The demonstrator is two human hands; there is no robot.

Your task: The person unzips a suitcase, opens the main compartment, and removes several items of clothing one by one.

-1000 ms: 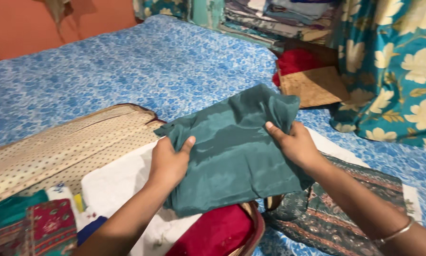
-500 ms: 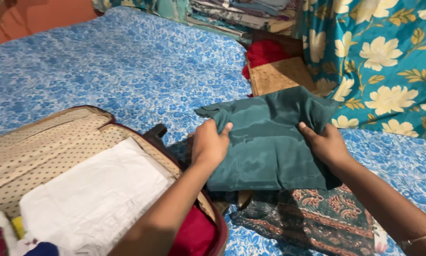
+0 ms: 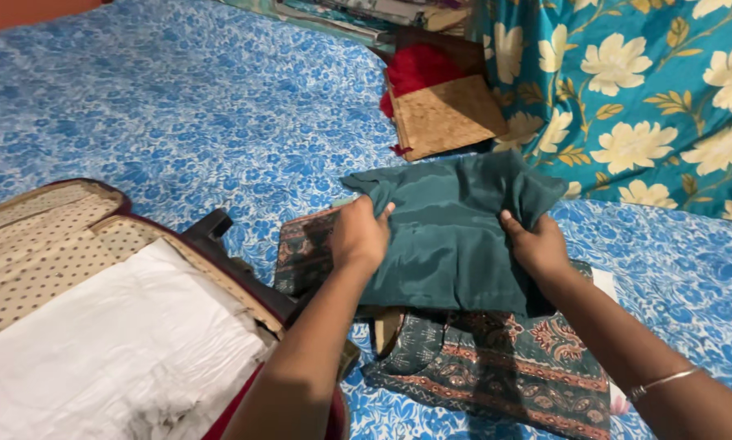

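A folded dark teal cloth [image 3: 451,236] lies over a patterned green and rust garment [image 3: 504,367] on the blue floral bedsheet [image 3: 178,106]. My left hand [image 3: 359,236] grips the teal cloth at its left edge. On the cloth's right edge my right hand [image 3: 535,244] pinches the fabric; a thin bangle sits on that wrist. Both hands hold the cloth low, against the patterned garment.
An open suitcase [image 3: 138,244] with dotted beige lining and a white sheet [image 3: 113,350] inside lies at the left. A brown and red folded cloth [image 3: 439,106] sits behind, beside a turquoise flowered fabric [image 3: 643,90]. Stacked clothes show at the top edge.
Both hands carried the teal cloth from above the suitcase rightward and down onto the patterned garment. The view shifted right, so the suitcase now sits further left.
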